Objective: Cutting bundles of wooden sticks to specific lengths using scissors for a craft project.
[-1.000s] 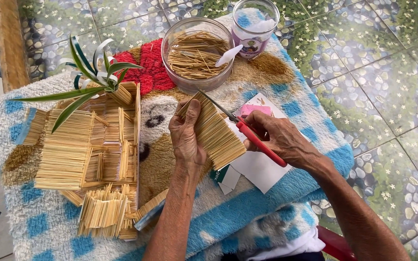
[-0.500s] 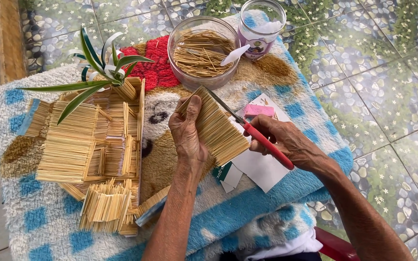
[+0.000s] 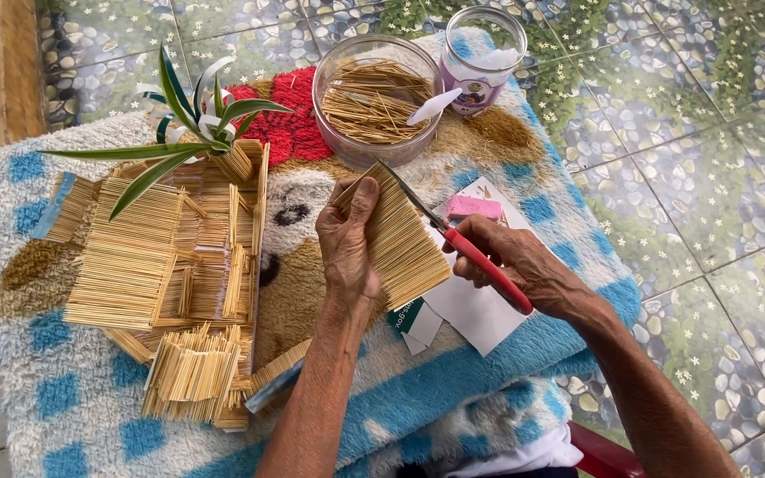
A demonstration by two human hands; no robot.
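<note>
On the left half of the blue-and-white shaggy rug [image 3: 64,389] stands a partly built model of glued toothpick panels [image 3: 170,265], with a green striped plant [image 3: 197,133] at its far end and a stack of short toothpick pieces [image 3: 192,372] at its near end. Near the rug's middle, the left hand [image 3: 351,252] holds a flat toothpick panel [image 3: 400,235] tilted on edge, thumb on its near face, fingers wrapped behind and pinching it. The right hand [image 3: 524,270] grips red-handled scissors [image 3: 453,239], fingers closed round the handles, blades lying along the panel's right edge, touching it. White paper [image 3: 471,310] lies under both hands. At the rug's far edge stand a clear bowl of loose toothpicks [image 3: 374,97] and, just right of it, a glass jar [image 3: 484,57].
</note>
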